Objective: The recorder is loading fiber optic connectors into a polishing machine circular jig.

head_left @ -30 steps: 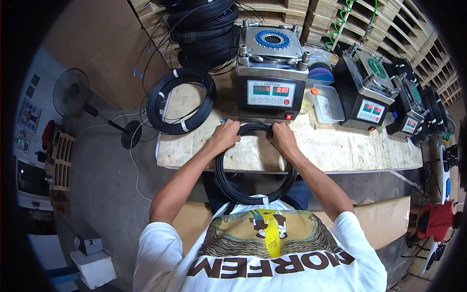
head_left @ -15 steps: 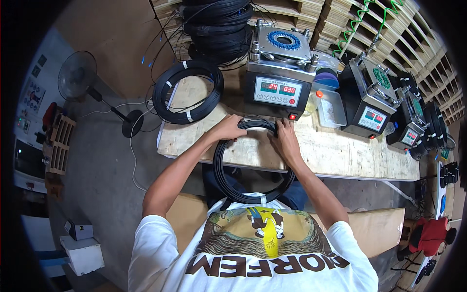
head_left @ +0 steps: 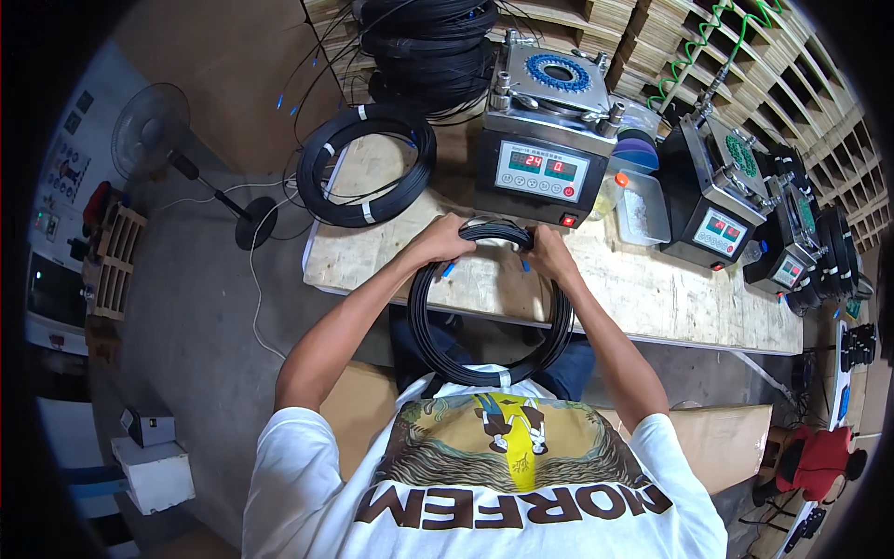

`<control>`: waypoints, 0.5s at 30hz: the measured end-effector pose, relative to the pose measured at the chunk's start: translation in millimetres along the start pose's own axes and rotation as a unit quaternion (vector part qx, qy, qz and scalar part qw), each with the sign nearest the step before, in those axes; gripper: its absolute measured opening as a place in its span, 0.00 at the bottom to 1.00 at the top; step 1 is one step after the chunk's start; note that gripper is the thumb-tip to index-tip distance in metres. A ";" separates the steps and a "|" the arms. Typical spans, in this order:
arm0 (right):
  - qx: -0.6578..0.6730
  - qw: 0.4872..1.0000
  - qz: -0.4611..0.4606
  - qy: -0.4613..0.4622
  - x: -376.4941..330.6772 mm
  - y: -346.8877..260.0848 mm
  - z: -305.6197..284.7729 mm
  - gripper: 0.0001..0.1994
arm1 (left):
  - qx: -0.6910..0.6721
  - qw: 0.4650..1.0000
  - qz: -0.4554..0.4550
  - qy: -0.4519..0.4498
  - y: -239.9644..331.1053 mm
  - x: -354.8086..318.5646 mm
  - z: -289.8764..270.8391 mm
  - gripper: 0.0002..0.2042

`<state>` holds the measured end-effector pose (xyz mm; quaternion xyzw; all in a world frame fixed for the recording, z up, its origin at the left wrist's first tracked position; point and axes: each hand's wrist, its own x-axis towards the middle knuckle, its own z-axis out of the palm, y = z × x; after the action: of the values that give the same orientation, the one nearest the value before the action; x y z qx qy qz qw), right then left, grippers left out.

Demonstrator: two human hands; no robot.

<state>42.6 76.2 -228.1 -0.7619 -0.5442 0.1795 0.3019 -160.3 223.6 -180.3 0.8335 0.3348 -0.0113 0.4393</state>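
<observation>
A coil of black cable (head_left: pixel 434 352) hangs between my hands, its upper part over the table and its lower part near my lap. My left hand (head_left: pixel 441 240) is closed round the upper left of the ring. On the upper right, my right hand (head_left: pixel 553 253) grips the same coil. A blue connector (head_left: pixel 449 269) sticks out below my left hand, and a second blue tip (head_left: pixel 525 265) shows beside my right fingers. White tape (head_left: pixel 505 378) binds the bottom of the coil. Just beyond it stands a black machine (head_left: pixel 538 177) with lit red digits and a blue ring-shaped fixture on top.
Another taped cable coil (head_left: pixel 317 186) lies on the wooden table (head_left: pixel 633 312) to the left, before a tall cable stack (head_left: pixel 424 56). A clear tub (head_left: pixel 644 216) and an orange-capped bottle (head_left: pixel 615 191) stand right, beside similar machines (head_left: pixel 712 200). A fan (head_left: pixel 154 130) stands left.
Blue connectors now show below my left hand and by my right fingers. The coil stays in both hands, and the nearest machine's right-hand digits have changed. The whole view has shifted slightly.
</observation>
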 end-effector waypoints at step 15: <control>0.001 0.978 -0.148 -0.150 88.8 -134.8 -13.7 0.26 | -0.063 0.996 -0.061 0.015 -22.3 -55.8 -120.0 0.12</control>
<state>-15.9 186.2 -124.5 -0.6369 -0.6899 0.2459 0.2407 -249.2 290.5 -105.3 0.7823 0.3918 -0.0047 0.4842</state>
